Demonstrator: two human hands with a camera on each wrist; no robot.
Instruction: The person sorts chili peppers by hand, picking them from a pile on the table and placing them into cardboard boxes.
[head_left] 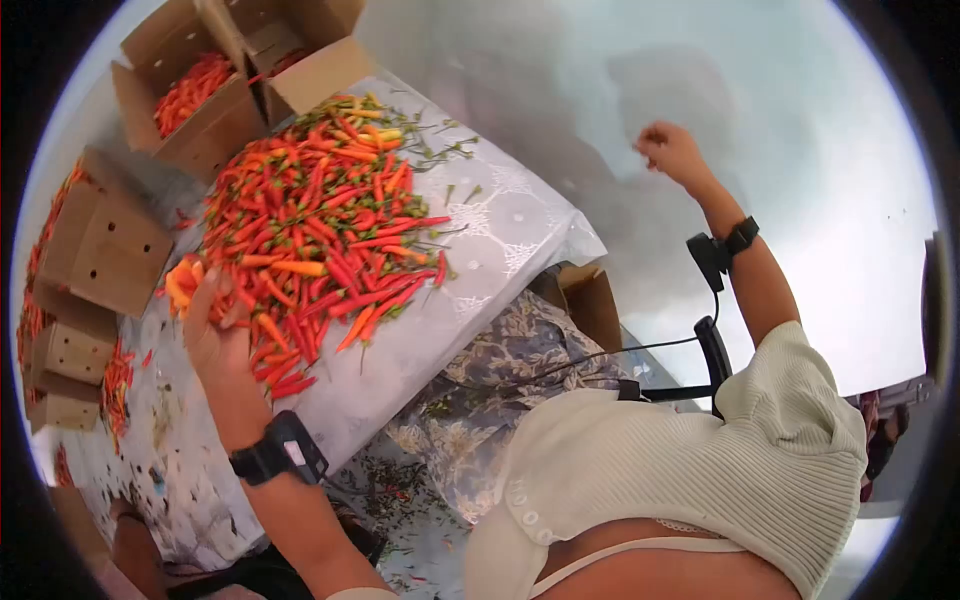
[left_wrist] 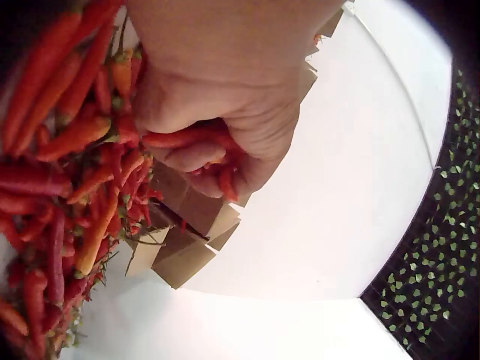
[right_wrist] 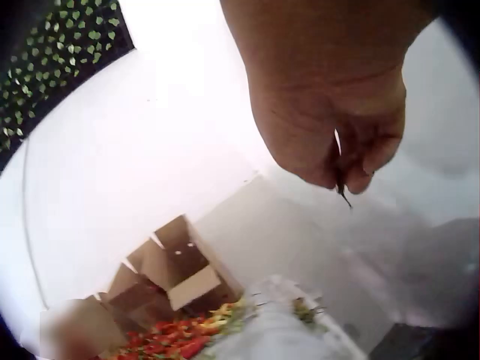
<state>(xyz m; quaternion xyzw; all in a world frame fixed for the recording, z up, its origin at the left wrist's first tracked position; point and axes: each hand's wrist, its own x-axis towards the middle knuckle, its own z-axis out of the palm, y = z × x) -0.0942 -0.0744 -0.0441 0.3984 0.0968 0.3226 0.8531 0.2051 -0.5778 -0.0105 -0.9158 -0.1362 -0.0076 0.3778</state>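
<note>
Red and orange chillies lie heaped on a table with a white patterned cover. At the heap's left edge the left hand holds several chillies; in the left wrist view its fingers curl round red ones. Away from the table, the right hand is raised in the air to the right. The right wrist view shows that hand pinching a thin dark green stem between thumb and finger.
Cardboard boxes with chillies stand behind the heap, and more boxes are at the left. Loose green stems lie near the table's far edge. Another person's arm shows at the lower left.
</note>
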